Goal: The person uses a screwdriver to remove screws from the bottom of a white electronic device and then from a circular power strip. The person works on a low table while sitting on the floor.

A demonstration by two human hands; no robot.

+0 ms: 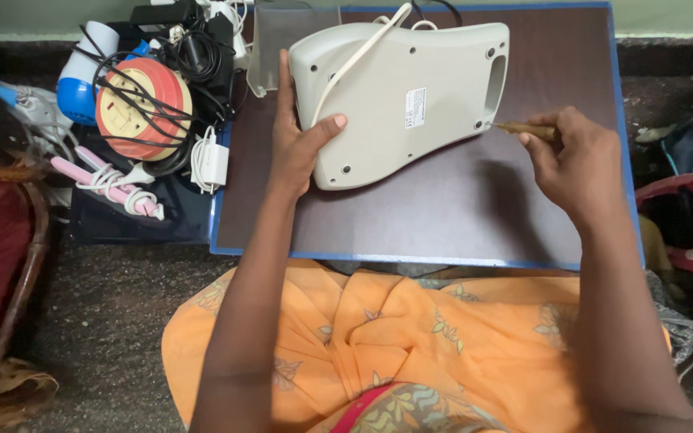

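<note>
A cream plastic appliance (pixel 411 96) lies bottom-up on a dark board with a blue rim (pixel 443 216), its white cord (pixel 358 56) running across it. My left hand (pixel 298 140) presses on its left edge, thumb on the underside. My right hand (pixel 575 160) grips a wooden-handled screwdriver (pixel 527 129), whose tip touches the appliance's right edge near a screw hole.
Left of the board lies a pile: a red and yellow extension reel (pixel 142 108) with black cable, a white charger (pixel 212 160), a pink hair tool (pixel 110 184), a blue and white dryer (pixel 82 76). A clear plastic cover (pixel 270 48) stands at the back. Bags (pixel 687 216) sit right.
</note>
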